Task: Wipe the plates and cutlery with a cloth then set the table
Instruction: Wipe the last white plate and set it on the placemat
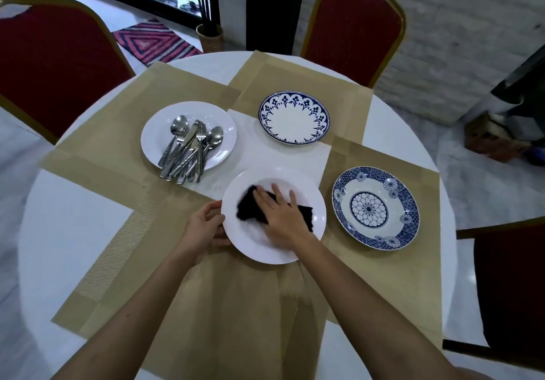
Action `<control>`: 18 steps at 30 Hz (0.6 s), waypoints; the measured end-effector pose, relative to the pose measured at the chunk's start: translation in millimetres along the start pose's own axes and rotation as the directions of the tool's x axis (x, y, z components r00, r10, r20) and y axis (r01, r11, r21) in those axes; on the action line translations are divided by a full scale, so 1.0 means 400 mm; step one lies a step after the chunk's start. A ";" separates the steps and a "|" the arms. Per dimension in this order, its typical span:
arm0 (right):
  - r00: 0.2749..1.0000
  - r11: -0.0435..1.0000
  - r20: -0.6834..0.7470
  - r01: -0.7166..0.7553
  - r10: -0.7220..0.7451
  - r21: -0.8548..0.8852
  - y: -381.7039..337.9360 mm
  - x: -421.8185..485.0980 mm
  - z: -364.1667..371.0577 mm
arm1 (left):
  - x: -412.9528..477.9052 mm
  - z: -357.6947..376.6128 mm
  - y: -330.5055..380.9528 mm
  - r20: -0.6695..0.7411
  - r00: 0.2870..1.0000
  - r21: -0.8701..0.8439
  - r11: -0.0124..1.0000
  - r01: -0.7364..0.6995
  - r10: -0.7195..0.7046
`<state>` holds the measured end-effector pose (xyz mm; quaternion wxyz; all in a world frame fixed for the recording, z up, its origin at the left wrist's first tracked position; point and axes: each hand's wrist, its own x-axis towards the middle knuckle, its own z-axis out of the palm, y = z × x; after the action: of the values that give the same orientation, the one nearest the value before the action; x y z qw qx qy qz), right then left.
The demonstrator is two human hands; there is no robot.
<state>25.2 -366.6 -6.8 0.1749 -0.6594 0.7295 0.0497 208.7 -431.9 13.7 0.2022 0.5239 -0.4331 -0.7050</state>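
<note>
The dark cloth (246, 209) lies in the well of the near white plate (295, 251) on the surface (73, 232), long axis left-to-right, directly under the right hand (278, 213) with its flat, spread fingers (277, 192), while the left hand (205, 227) clamps curled fingers (211, 207) on the plate's left rim.

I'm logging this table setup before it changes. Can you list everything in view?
front white plate: one, white, near placemat
cloth: one, black, in the front white plate
cutlery plate: one, white, left side
cutlery: pile, number unclear, silver, on the cutlery plate
scalloped plate: one, blue-rimmed white, far side
floral plate: one, blue and white, right side
placemats: four, gold, overlapping on the table
table: one, white, under everything
chairs: three, red, around the table
rug: one, red-striped, floor beyond table
left hand: one, grips the front white plate's rim
right hand: one, flat on the cloth
</note>
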 end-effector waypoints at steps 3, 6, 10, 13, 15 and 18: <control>0.990 0.984 -0.013 0.141 -0.141 0.113 -0.028 -0.039 0.014 | 0.003 -0.002 -0.007 0.004 1.000 -0.014 1.000 -0.006 0.006; 0.972 0.958 0.041 0.221 -0.232 0.182 -0.017 -0.111 0.012 | 0.002 -0.001 -0.010 -0.015 1.000 -0.025 1.000 -0.010 0.010; 0.956 0.964 0.148 0.234 -0.252 0.128 0.042 -0.190 -0.017 | 0.004 0.001 -0.009 -0.031 0.999 -0.004 1.000 -0.026 0.026; 0.970 0.982 0.164 0.188 -0.181 -0.027 0.086 -0.220 -0.037 | 0.002 0.003 -0.003 -0.049 0.998 0.033 0.999 -0.034 0.036; 0.988 0.986 0.136 0.088 -0.069 -0.138 0.114 -0.225 -0.051 | 0.002 0.003 -0.001 -0.053 0.998 0.040 0.999 -0.035 0.038; 0.984 0.949 0.056 -0.150 0.171 -0.276 0.129 -0.186 -0.064 | 0.000 0.003 0.002 -0.051 0.998 0.058 0.997 -0.043 0.046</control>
<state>-25.1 -297.7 32.9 0.1073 -0.6131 0.7595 0.1893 207.7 -431.8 14.6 0.2142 0.5379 -0.4591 -0.6738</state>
